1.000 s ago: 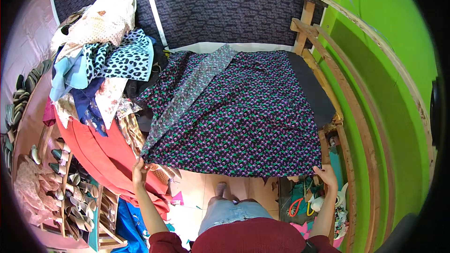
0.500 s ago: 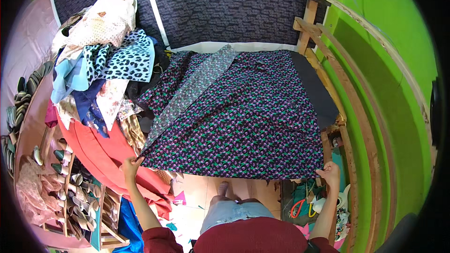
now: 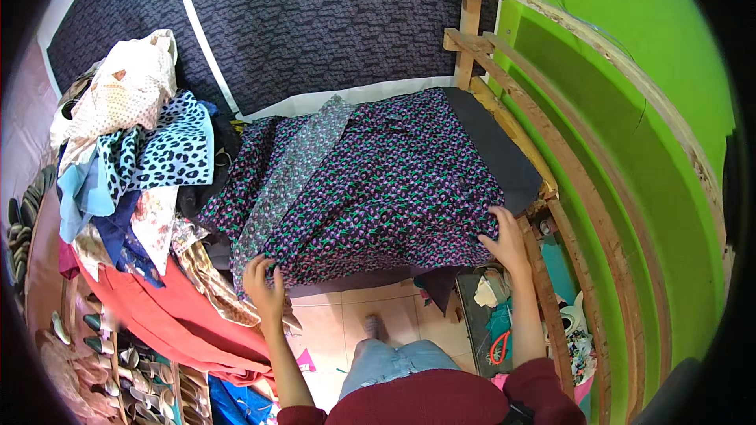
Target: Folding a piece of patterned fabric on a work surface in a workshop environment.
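A dark cloth (image 3: 394, 165) with small purple flowers and green leaves lies spread over a table, its near part sagging over the front edge. A paler grey diagonal strip (image 3: 303, 161) of the same print crosses its left side, perhaps its folded-over reverse. My left hand (image 3: 264, 290) is at the cloth's near left corner, fingers curved and apart from the thumb. At the near right corner my right hand (image 3: 506, 245) has its thumb and fingers spread against the cloth's edge. Neither hand visibly pinches the fabric.
Heaped clothes (image 3: 134, 134) and a red cloth (image 3: 173, 307) lie left of the table. Shoes stand on a rack (image 3: 177, 389) at lower left. Wooden rails (image 3: 583, 149) run along the green wall. Orange-handled scissors (image 3: 498, 348) lie at lower right among scraps.
Both hands have let go of the cloth's near corners and moved inward, the right one also farther forward. The cloth's taut front edge has dropped. The whole view has shifted.
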